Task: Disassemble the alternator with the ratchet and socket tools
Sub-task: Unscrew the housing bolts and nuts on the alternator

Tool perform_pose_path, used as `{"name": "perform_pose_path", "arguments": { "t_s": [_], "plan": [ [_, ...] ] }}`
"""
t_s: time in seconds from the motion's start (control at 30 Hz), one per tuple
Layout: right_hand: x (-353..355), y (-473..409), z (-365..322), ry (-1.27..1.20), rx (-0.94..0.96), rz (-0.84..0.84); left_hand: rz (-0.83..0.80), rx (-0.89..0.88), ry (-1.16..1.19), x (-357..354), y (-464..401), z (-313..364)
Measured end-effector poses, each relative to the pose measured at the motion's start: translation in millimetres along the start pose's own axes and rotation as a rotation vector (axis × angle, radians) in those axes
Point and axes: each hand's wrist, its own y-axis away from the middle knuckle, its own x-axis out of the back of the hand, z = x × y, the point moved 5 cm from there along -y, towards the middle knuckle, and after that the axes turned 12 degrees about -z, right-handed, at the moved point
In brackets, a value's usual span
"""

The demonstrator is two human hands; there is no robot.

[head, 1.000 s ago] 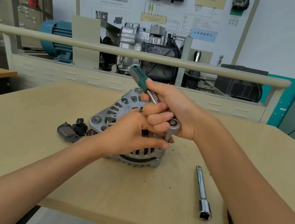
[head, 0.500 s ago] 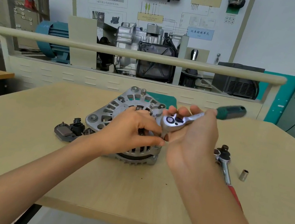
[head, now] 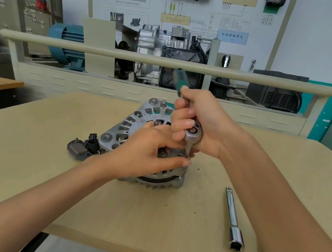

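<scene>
Head view is showing the alternator (head: 138, 130) lying near the middle of the frame, on the table (head: 22, 167). The right hand (head: 202, 125) is wrapping round the ratchet (head: 192, 131), fingers closed tight on it. The left hand (head: 147, 153) is curling its fingers over the near edge of the alternator and gripping it. The 2 hands are touching each other.

To do this step well, I think the ratchet's socket should be sitting straight down on the bolt, and the left hand should be pressing hard so the alternator is not spinning.

The alternator is lying flat, its round face looking up and a bit toward the upper left. The ratchet's long line is running from the middle of the frame up and a little left, green handle (head: 178, 79) at the far end.
</scene>
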Motion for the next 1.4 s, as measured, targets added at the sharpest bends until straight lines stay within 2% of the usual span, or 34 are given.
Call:
{"name": "perform_pose_path", "arguments": {
  "t_s": [0.17, 0.3, 0.43, 0.57, 0.6, 0.67, 0.77, 1.0, 1.07, 1.23, 1.3, 1.4],
  "plan": [
    [-12.6, -5.7, 7.7, 0.159, -0.321, -0.367, 0.003, -0.043, 0.109, -0.2, -0.6, -3.2],
    [-12.8, -2.4, 9.4, 0.046, -0.288, -0.397, 0.008, -0.033, 0.124, -1.6, -1.4, -4.4],
    [-2.8, 6.0, 8.3, -0.074, 0.022, -0.165, 0.019, -0.029, 0.115, -1.8, -1.9, -0.7],
    [14.1, 29.2, 16.1, -0.492, 0.634, 0.309, 0.01, -0.035, 0.049, -3.4, -2.4, -0.6],
    [15.1, 34.5, 21.5, -0.585, 0.737, 0.355, 0.016, -0.039, 0.047, -2.2, -1.1, 0.0],
    [13.9, 37.9, 27.7, -0.647, 0.799, 0.355, 0.028, -0.041, 0.05, 0.0, 1.2, 0.9],
    [11.7, 34.3, 22.4, -0.552, 0.723, 0.314, 0.034, -0.034, 0.043, 0.7, 2.1, 1.8],
    [9.0, 11.7, 4.5, -0.275, 0.359, 0.196, 0.015, 0.035, 0.063, -1.0, 0.6, 0.4],
    [6.7, 5.7, 2.1, -0.177, 0.222, 0.095, 0.015, 0.026, 0.103, -0.9, 0.4, 0.7],
    [-6.0, -3.4, 5.0, 0.083, -0.236, -0.325, 0.01, 0.008, 0.17, -0.6, -0.2, 1.6],
    [-10.2, -3.8, 6.8, 0.117, -0.32, -0.415, 0.014, 0.007, 0.204, -0.6, -0.5, 1.7],
    [-12.2, -3.1, 8.6, 0.03, -0.294, -0.422, 0.023, -0.017, 0.214, -1.2, 1.0, 4.1]
  ]
}}
